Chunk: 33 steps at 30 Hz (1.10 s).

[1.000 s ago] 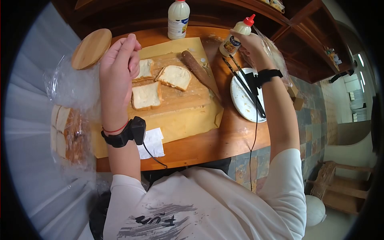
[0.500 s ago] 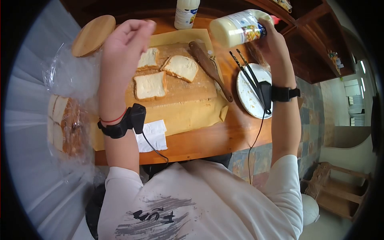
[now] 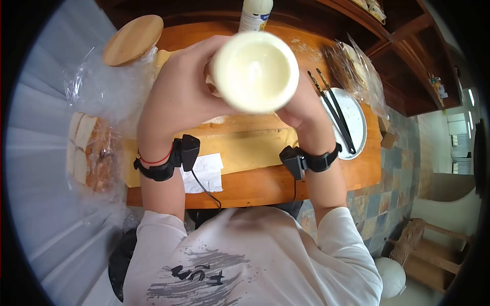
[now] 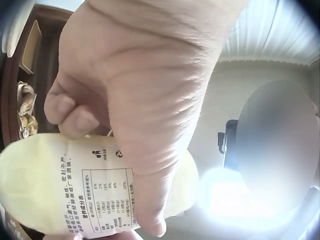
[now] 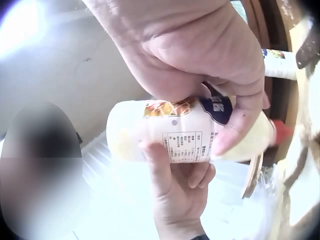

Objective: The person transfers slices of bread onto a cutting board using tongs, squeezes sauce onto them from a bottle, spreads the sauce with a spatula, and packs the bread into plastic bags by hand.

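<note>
A squeeze bottle (image 3: 255, 71) of pale creamy sauce is tipped over, its round base facing up at the head camera. My left hand (image 3: 176, 86) and right hand (image 3: 309, 104) grip it from both sides. In the right wrist view its red cap (image 5: 282, 132) points toward the table, and fingers of both hands wrap the label. The left wrist view shows my left thumb (image 4: 150, 200) across the printed label. Below, the hands and bottle hide most of the wooden board (image 3: 250, 126); only a sliver of bread (image 3: 219, 120) shows in the head view.
A white plate (image 3: 357, 122) with black tongs (image 3: 339, 120) lies to the right. Behind stands another bottle (image 3: 255, 18). At the left are a round wooden lid (image 3: 133, 40) and bagged bread (image 3: 89, 153). A white paper (image 3: 204, 173) lies near the front edge.
My right hand has lifted the bottle from the table's right side, tipped it and brought it to the middle over the board. My left hand has moved right and now grips it too.
</note>
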Each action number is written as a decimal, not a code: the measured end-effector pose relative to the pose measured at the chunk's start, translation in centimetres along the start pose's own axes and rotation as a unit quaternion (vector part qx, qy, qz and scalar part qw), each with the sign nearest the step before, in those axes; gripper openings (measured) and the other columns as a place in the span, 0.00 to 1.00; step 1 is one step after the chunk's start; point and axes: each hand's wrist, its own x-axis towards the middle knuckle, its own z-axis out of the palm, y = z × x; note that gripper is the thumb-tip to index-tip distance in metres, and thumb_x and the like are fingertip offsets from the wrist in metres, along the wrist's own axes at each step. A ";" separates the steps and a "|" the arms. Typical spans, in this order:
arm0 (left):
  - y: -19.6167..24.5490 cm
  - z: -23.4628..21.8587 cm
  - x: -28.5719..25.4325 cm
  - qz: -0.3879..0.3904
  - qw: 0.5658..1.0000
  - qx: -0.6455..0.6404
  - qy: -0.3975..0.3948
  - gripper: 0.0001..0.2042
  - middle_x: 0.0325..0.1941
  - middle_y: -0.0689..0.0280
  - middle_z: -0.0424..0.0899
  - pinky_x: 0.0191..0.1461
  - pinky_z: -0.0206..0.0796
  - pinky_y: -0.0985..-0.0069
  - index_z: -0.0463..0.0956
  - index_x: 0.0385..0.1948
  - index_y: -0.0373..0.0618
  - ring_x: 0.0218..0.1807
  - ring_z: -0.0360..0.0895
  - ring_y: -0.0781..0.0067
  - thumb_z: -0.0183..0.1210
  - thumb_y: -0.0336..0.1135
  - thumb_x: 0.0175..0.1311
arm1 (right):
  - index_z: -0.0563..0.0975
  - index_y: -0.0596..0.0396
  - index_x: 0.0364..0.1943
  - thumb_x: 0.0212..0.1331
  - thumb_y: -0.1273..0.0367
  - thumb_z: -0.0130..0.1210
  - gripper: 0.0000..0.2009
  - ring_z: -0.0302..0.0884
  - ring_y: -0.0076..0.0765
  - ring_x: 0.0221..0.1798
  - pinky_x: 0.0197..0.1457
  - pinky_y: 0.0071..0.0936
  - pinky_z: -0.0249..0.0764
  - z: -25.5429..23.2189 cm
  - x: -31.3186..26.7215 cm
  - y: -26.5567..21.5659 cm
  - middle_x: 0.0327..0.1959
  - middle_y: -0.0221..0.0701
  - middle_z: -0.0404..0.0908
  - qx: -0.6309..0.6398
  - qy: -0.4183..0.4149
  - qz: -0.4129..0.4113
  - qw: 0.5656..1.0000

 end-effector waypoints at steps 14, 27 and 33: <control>-2.3 -2.2 -1.0 -0.225 0.972 -0.040 0.060 0.27 0.43 0.63 0.91 0.52 0.78 0.73 0.84 0.48 0.39 0.46 0.87 0.73 0.83 0.39 0.45 | 0.72 0.63 0.58 0.58 0.66 0.72 0.28 0.85 0.34 0.29 0.32 0.28 0.78 2.0 1.9 2.1 0.36 0.40 0.86 -0.329 -0.049 -0.282 0.900; -2.1 -2.8 -0.9 -0.251 0.968 -0.008 0.027 0.30 0.49 0.61 0.88 0.58 0.75 0.72 0.79 0.55 0.36 0.51 0.85 0.71 0.79 0.32 0.48 | 0.73 0.60 0.56 0.54 0.66 0.75 0.28 0.81 0.41 0.28 0.33 0.33 0.77 2.2 3.4 3.4 0.32 0.41 0.84 -0.300 -0.029 -0.325 0.896; -3.0 -2.5 -1.5 -0.207 0.978 0.013 0.034 0.30 0.47 0.57 0.90 0.56 0.75 0.68 0.80 0.53 0.39 0.49 0.87 0.60 0.80 0.42 0.48 | 0.70 0.60 0.60 0.54 0.72 0.72 0.30 0.83 0.53 0.38 0.41 0.40 0.78 1.5 4.1 3.7 0.41 0.47 0.84 -0.341 -0.042 -0.360 0.867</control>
